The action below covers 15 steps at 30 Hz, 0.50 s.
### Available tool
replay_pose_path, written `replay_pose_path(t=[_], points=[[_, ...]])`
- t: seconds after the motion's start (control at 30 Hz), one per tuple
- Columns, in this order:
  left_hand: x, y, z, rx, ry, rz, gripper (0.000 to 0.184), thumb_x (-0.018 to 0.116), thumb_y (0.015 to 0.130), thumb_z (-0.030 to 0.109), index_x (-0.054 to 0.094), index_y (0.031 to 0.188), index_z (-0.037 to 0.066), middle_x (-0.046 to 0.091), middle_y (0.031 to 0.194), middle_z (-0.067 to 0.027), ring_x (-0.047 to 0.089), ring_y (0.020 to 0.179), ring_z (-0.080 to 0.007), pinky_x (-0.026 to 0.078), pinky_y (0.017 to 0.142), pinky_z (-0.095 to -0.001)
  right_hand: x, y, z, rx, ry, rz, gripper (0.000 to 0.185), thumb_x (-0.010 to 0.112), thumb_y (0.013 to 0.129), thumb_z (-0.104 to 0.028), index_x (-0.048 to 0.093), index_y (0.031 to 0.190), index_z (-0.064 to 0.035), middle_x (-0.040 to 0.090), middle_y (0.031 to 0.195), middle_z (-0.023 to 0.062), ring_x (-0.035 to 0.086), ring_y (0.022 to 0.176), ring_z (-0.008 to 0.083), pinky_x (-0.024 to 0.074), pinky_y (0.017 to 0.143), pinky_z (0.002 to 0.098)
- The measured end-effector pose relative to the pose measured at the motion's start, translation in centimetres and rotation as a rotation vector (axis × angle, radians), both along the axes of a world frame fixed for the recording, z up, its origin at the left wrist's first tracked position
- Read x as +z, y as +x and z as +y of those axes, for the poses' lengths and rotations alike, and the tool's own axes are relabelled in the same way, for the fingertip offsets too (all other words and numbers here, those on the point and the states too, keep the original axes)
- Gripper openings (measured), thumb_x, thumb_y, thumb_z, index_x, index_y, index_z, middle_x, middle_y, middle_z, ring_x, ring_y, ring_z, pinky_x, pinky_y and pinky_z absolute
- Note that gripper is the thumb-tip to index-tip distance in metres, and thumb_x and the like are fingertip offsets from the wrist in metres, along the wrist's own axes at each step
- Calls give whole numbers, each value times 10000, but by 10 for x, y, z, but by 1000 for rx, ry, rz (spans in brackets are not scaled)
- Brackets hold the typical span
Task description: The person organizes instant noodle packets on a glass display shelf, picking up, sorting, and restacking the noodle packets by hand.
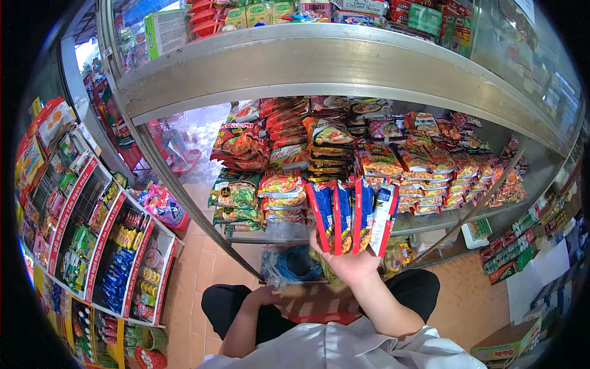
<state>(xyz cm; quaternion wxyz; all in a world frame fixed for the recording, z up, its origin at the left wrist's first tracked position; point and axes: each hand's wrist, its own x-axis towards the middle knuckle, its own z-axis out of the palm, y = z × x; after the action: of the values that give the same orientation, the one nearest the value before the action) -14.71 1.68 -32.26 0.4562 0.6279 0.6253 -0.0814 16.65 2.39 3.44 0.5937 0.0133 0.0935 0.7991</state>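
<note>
My right hand (353, 265) is closed round the lower ends of several red and blue food packets (342, 215), held upright and fanned out in front of the shelf. The rightmost packet shows a white printed panel. Their exact kind is hard to read. Lower down, by my left knee, my left hand (263, 297) is closed on a crumpled clear plastic bag (274, 277); its fingertips are partly hidden. Just behind the held packets, instant noodle packs (283, 190) lie in stacks on the shelf of the display case, among them green packs (235, 189).
A metal beam (344, 61) of the glass case crosses above the shelf. Snack racks (117, 246) stand at the left. Blue coiled material (300, 263) lies beneath the shelf. At the lower right are a cardboard box (507, 341) and small packaged goods (516, 243).
</note>
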Motion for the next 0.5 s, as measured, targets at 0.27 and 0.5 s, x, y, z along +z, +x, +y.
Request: replay_pose_path(t=[0.27,0.5], points=[[-11,-5,-1,-78,89,-1,755,724,882,630,636,1411,99,713,1310,-207,672,1234,-352,513,1074,-416,11,-7,-9,-15,30,65,787,702,791,-664,624,1405,-177,649,1417,104,583,1303,351,431,1118,597],[-5,-5,-1,-35,12,-8,788,699,895,651,614,1437,85,686,1365,-208,651,1273,-352,494,1101,-418,20,-9,-8,12,1,82,700,644,893,-556,607,1422,-99,601,1411,182,511,1320,377,442,1105,513]])
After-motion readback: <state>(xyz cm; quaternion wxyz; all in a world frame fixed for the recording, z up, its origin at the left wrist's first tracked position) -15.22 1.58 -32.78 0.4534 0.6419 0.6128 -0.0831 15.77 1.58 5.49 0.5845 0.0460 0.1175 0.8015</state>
